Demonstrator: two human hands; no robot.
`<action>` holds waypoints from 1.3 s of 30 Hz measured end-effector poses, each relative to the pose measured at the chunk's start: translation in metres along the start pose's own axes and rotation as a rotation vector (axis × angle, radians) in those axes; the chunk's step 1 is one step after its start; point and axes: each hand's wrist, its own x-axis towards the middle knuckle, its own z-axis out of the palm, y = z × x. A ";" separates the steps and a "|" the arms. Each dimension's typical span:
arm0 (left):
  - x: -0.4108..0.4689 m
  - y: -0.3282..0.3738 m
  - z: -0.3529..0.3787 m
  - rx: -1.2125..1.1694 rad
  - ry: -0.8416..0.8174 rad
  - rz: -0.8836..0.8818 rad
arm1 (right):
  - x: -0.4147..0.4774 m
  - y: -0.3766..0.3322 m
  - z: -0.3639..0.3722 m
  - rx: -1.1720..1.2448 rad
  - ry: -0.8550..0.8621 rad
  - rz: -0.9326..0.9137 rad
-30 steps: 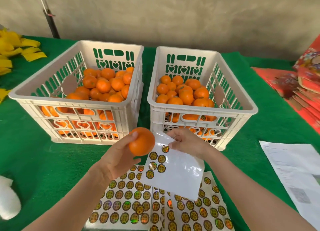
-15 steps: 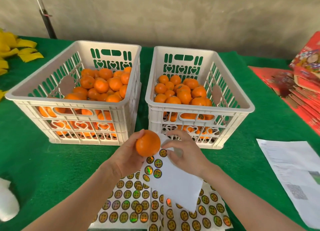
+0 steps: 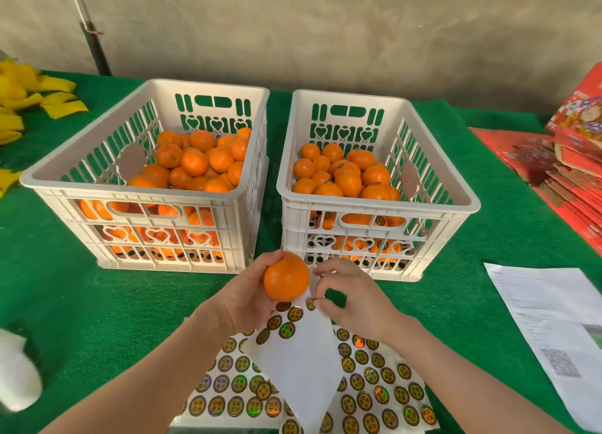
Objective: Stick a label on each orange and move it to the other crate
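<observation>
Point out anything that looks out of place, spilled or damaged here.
Nothing is spilled or damaged. One nearly bare label sheet slants askew across the full sheets, its top edge by the right hand, which pinches a label there; that fits peeling.

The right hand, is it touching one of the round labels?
Touching. The head view shows the right hand pinching a round label at the top edge of the white sheet, beside the orange that the left hand holds.
</observation>
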 end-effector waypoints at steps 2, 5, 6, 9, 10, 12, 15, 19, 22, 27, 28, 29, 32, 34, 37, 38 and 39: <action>0.000 0.001 -0.001 0.021 0.022 0.012 | -0.001 -0.001 -0.004 0.025 0.008 0.011; -0.004 0.003 -0.002 0.212 0.022 0.004 | 0.000 -0.003 -0.010 0.116 0.104 0.107; -0.005 0.003 -0.001 0.335 0.035 0.016 | 0.001 -0.004 -0.012 0.165 0.139 0.167; -0.010 0.006 0.002 0.637 0.098 0.132 | 0.004 -0.010 -0.012 0.355 0.150 0.303; -0.011 0.007 0.004 0.659 0.108 0.174 | 0.005 -0.013 -0.011 0.397 0.124 0.295; -0.016 0.011 0.009 0.668 0.114 0.253 | 0.007 -0.017 -0.007 0.388 0.064 0.223; -0.022 0.015 0.017 0.654 0.054 0.376 | 0.013 -0.024 -0.001 0.257 0.039 0.112; -0.024 0.014 0.026 0.474 -0.027 0.461 | 0.022 -0.034 -0.003 0.225 0.240 0.048; -0.022 0.019 0.027 0.175 -0.084 0.391 | 0.027 -0.040 -0.017 0.432 0.248 0.122; -0.024 0.030 0.023 -0.188 -0.146 0.230 | 0.036 -0.047 -0.032 0.786 0.402 0.307; -0.024 0.031 0.024 -0.192 -0.168 0.218 | 0.037 -0.049 -0.030 0.793 0.407 0.329; -0.025 0.031 0.025 -0.172 -0.189 0.215 | 0.037 -0.051 -0.027 0.780 0.401 0.336; -0.025 0.031 0.027 -0.093 -0.169 0.238 | 0.037 -0.057 -0.022 0.699 0.366 0.332; -0.026 0.031 0.027 -0.066 -0.130 0.242 | 0.038 -0.057 -0.022 0.665 0.351 0.321; -0.026 0.031 0.026 -0.060 -0.099 0.233 | 0.041 -0.059 -0.022 0.586 0.313 0.318; -0.026 0.031 0.026 -0.070 -0.098 0.230 | 0.041 -0.060 -0.021 0.562 0.312 0.318; -0.026 0.031 0.026 -0.080 -0.099 0.227 | 0.041 -0.061 -0.020 0.540 0.318 0.312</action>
